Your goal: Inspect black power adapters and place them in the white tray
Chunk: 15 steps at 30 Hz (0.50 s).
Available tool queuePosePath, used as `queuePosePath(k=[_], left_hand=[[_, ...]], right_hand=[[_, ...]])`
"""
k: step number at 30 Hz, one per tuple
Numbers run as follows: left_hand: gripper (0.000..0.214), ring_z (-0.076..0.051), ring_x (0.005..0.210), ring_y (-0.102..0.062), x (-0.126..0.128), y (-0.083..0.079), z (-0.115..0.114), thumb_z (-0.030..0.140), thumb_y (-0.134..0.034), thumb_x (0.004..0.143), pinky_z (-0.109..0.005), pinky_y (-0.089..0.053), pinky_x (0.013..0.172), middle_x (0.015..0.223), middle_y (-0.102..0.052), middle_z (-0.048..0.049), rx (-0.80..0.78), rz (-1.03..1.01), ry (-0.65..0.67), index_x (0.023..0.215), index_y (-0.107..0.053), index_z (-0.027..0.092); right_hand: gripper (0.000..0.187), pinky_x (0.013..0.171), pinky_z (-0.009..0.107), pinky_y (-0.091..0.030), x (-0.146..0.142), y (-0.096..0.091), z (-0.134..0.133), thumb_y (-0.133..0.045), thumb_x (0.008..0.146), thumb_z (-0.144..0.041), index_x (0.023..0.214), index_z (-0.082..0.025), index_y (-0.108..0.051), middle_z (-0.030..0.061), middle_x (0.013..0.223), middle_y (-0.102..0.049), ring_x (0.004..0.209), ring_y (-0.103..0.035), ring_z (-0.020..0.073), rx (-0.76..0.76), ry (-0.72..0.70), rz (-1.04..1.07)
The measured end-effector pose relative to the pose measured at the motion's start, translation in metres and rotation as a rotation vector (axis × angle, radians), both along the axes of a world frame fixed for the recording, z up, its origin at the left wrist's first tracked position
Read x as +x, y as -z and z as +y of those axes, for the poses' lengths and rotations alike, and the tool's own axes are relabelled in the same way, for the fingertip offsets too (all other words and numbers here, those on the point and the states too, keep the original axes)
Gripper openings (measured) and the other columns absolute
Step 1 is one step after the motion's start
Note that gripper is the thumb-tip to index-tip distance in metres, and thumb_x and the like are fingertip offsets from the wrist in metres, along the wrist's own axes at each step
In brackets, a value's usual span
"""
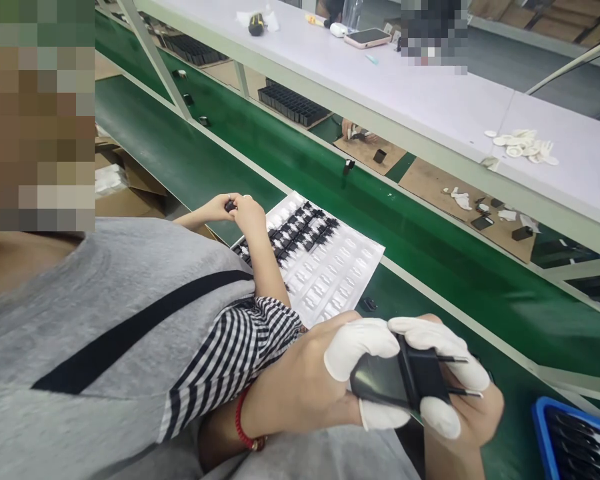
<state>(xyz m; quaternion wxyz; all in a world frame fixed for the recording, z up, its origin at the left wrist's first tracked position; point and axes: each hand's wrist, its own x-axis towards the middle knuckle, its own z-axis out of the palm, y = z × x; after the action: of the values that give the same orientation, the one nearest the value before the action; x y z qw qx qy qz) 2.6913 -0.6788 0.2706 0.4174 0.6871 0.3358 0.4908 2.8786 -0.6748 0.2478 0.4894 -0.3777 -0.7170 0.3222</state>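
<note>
Both my hands hold a black plug adapter (397,383) with two metal prongs pointing right, low in the head view. My left hand (300,387), with a red bracelet at the wrist and white finger cots on thumb and forefinger, pinches the adapter's body. My right hand (480,417), also wearing white finger cots, is closed around its prong end. A co-worker in a grey shirt sits close on my left; that person's hands (240,208) pinch a small black part above a white blister tray (345,273) partly filled with black parts.
A green conveyor belt (430,267) runs diagonally past the tray. Above it is a white shelf (430,100) with a pile of finger cots (523,145) and a phone (367,37). A blue bin (540,417) of black parts sits at the bottom right.
</note>
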Motion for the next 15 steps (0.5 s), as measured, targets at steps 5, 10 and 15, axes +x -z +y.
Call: queuePosePath(k=[5, 10, 15], left_hand=[[0.037, -0.020, 0.091, -0.071, -0.001, 0.002, -0.005, 0.039, -0.079, 0.076, -0.028, -0.060, 0.082, 0.101, -0.072, -0.0056, -0.005, 0.023, 0.001, 0.105, -0.063, 0.024], [0.038, -0.021, 0.097, -0.072, -0.004, 0.000, -0.007, 0.046, -0.072, 0.082, -0.030, -0.059, 0.089, 0.108, -0.073, -0.0080, 0.089, 0.098, -0.062, 0.111, -0.058, 0.025], [0.039, -0.022, 0.097, -0.073, -0.003, -0.001, -0.007, 0.043, -0.070, 0.084, -0.030, -0.060, 0.088, 0.105, -0.075, -0.0085, 0.075, 0.172, -0.096, 0.114, -0.057, 0.023]], right_hand=[[0.036, 0.084, 0.057, -0.058, -0.011, -0.007, 0.001, -0.056, 0.088, -0.062, 0.116, -0.043, -0.067, 0.0045, 0.100, -0.069, 0.115, -0.064, 0.0403, -0.005, -0.011, 0.097], [0.039, 0.086, 0.056, -0.057, -0.014, -0.009, 0.001, -0.054, 0.087, -0.068, 0.111, -0.042, -0.070, 0.0048, 0.101, -0.067, 0.117, -0.063, 0.0399, -0.075, 0.017, 0.078], [0.041, 0.086, 0.048, -0.058, -0.013, 0.004, -0.003, -0.046, 0.092, -0.065, 0.118, -0.039, -0.062, 0.0054, 0.107, -0.064, 0.123, -0.059, 0.0366, -0.116, -0.016, -0.014]])
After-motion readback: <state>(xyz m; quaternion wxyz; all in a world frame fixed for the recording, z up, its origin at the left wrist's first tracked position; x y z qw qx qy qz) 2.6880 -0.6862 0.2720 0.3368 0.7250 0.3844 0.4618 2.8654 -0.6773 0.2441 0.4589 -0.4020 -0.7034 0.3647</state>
